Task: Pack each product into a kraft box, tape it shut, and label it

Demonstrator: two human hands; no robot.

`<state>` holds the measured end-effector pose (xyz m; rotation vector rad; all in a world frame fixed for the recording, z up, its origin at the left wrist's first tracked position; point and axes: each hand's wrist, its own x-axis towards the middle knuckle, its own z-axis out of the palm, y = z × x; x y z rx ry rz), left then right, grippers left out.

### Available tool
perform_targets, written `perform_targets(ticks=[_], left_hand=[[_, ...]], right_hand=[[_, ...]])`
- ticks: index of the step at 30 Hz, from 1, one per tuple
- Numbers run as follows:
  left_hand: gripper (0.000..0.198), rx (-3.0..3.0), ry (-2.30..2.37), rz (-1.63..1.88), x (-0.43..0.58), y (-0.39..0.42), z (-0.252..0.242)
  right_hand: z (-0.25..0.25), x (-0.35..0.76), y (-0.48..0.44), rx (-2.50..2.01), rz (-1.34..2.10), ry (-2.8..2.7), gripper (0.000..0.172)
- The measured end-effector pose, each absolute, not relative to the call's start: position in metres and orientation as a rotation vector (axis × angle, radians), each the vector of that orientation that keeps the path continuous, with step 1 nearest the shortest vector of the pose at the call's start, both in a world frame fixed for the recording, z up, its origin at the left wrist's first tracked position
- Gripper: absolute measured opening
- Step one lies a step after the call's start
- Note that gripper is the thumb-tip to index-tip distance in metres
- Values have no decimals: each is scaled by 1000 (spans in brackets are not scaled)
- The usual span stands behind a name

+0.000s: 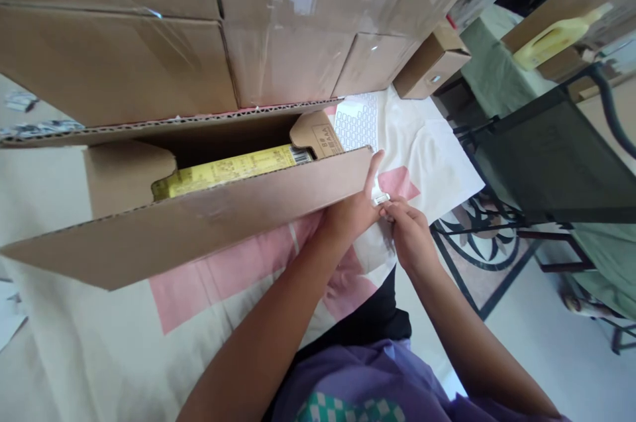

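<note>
Pinching a white piece (380, 199) beside the carton's end (356, 169), right hand (411, 233) meets left hand (352, 213), whose grip I can't tell.

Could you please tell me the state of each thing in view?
Cardboard box: open, flaps raised
Yellow package: partly visible inside the box
Cartons: clear-taped
Tablecloth: wrinkled
Printed sheet: flat on tablecloth
Right hand: pinching small white object
Left hand: beside it, one digit raised

yel pkg (228, 171), brn box (213, 220), pink/wht cloth (228, 269), grn-checked purple top (362, 375).
</note>
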<state>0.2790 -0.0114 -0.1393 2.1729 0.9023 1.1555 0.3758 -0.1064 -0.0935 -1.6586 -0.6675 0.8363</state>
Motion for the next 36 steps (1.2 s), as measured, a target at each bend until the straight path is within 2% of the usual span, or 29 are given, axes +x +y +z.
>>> perform_targets(ticks=[6,17,31,36], left_hand=[[89,2187,931,1145,279,-12,-143],[83,2171,932,1242,279,-14,-142],[95,2137,1003,1177,279,-17,-142],[85,2087,987,1236,283,-18,-143]], right_hand=[[-92,381,-107,-1623,933,-639,20],[-83,380,-106,-1656,985,-666,23],[-70,391,-103,-1722,1184,-668,29],[-67,398,-104,-1791,1251,-668,33]])
